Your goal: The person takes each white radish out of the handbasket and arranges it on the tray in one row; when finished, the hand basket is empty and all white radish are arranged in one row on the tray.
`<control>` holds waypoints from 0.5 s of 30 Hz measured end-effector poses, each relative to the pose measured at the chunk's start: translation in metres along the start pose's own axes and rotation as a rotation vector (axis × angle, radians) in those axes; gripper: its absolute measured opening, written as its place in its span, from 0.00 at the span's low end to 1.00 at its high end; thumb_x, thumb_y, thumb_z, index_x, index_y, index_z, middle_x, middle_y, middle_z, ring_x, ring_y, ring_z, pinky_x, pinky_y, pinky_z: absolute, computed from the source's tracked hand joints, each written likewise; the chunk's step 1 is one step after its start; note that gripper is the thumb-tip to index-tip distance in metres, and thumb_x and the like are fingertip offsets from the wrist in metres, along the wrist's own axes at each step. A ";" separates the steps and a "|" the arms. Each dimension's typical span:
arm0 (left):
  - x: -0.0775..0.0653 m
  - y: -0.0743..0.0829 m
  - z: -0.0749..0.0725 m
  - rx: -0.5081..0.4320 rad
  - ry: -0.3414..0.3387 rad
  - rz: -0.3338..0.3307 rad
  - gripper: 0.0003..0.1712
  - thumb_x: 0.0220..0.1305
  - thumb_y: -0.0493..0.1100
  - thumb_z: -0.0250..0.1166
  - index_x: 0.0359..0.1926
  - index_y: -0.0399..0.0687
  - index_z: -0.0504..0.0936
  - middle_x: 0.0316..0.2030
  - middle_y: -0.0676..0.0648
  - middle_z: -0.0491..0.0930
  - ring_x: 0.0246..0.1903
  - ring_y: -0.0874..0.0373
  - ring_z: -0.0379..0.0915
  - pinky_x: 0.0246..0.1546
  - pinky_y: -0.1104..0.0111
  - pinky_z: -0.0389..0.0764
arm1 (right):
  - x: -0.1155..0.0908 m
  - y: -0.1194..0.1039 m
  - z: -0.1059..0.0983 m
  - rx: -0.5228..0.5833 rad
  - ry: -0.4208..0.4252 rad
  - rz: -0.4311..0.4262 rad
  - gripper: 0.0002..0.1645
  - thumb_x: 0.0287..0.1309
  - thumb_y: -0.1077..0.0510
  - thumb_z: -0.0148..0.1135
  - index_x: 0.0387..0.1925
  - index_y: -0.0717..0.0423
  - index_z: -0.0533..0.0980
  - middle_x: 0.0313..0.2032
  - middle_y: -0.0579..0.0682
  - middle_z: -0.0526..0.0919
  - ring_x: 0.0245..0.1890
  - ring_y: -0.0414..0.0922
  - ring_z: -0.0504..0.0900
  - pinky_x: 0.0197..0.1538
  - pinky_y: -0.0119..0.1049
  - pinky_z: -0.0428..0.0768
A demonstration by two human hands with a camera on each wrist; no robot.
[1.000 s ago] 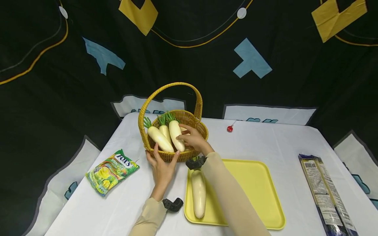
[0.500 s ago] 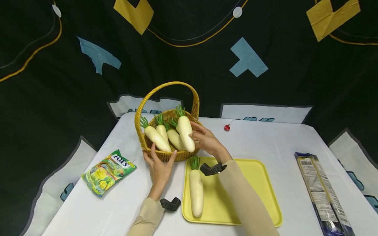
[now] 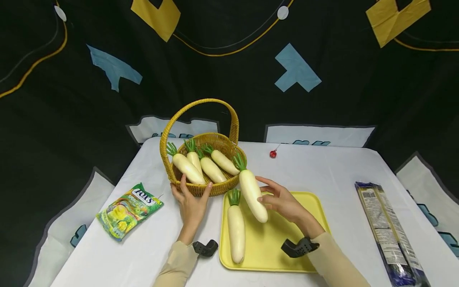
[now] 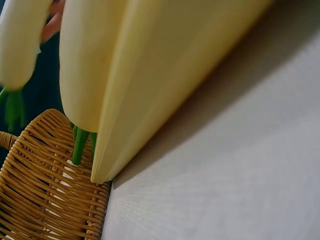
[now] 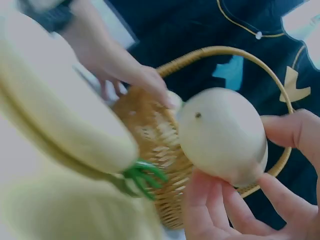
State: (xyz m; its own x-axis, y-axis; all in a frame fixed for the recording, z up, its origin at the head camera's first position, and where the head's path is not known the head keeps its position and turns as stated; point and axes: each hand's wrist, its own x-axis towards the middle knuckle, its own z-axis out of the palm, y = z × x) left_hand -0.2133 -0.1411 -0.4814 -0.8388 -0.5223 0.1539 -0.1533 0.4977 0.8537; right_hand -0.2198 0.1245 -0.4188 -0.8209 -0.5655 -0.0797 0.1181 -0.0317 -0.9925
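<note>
Centrally in the head view, we see the right grip [image 3: 285, 201] pinching one radish [image 3: 252, 195] between thumb and fingers, its leaves toward the upper left, its blunt end toward the lower right. Half a second ago we found it above the basket [image 3: 224, 187]; it has since shifted down and rightward, and appears raised over the upper left part of the tray [image 3: 269, 257]. The left grip [image 3: 192, 207], left of centre, has stayed spread wide, touching the basket's near side. We judge from this that a move from basket to tray is partway done: four radishes [image 3: 188, 168] show in the basket, and another radish [image 3: 236, 231] lies along the tray's left side, leaves toward the top of the frame. In the right wrist view, we note the held radish's blunt end facing us. On the bench [image 3: 118, 267] we mark a green bag [image 3: 130, 211] at left and a long packet [image 3: 389, 235] at lower right.
</note>
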 end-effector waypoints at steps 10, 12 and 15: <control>0.003 -0.001 -0.004 -0.020 0.001 0.024 0.54 0.46 0.71 0.60 0.68 0.70 0.41 0.68 0.37 0.24 0.63 0.30 0.47 0.40 0.46 0.72 | -0.045 0.040 0.017 -0.057 0.179 0.086 0.41 0.53 0.64 0.59 0.67 0.51 0.55 0.48 0.56 0.72 0.33 0.36 0.77 0.32 0.29 0.77; 0.002 -0.002 -0.003 -0.020 -0.001 0.026 0.55 0.46 0.71 0.61 0.69 0.69 0.40 0.68 0.37 0.24 0.63 0.30 0.45 0.41 0.45 0.71 | -0.046 0.045 0.024 -0.064 0.213 0.119 0.42 0.51 0.64 0.61 0.66 0.49 0.56 0.48 0.58 0.72 0.32 0.37 0.77 0.30 0.29 0.77; 0.001 -0.002 0.000 -0.025 -0.002 0.020 0.55 0.45 0.72 0.61 0.68 0.70 0.41 0.69 0.37 0.24 0.64 0.30 0.45 0.41 0.44 0.71 | -0.049 0.050 0.033 -0.060 0.227 0.151 0.42 0.50 0.63 0.61 0.67 0.49 0.56 0.50 0.61 0.71 0.36 0.40 0.78 0.33 0.32 0.79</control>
State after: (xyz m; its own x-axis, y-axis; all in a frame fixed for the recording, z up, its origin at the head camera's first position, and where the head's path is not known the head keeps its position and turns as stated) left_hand -0.2134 -0.1427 -0.4831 -0.8426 -0.5109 0.1702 -0.1235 0.4910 0.8624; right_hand -0.1556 0.1234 -0.4619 -0.9017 -0.3605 -0.2388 0.2205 0.0918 -0.9711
